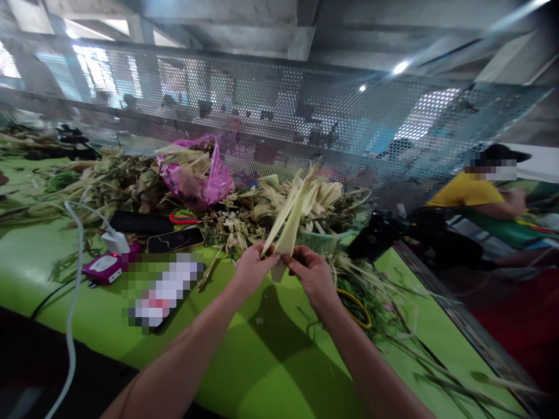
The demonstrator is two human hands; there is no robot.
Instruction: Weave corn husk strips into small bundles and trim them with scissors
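Observation:
Pale yellow-green corn husk strips (289, 235) stand upright between my two hands, above the front of the green table (244, 343). My left hand (255, 265) pinches their lower end from the left. From the right, my right hand (311, 269) closes thumb and fingers on the same end, close beside the left fingertips. A short piece of husk pokes out below the fingers. Behind the hands, more dried husks (329, 198) are heaped in a light green basket (317, 241), partly hidden by the held strips.
A pink plastic bag (196, 180) of husks sits among dried plant heaps. Left are a dark phone (175, 239), a blurred-out phone (168, 291) and a purple power socket (105, 266) with a white cable. A perforated metal screen (271, 110) stands behind. A person in yellow (467, 189) sits at right.

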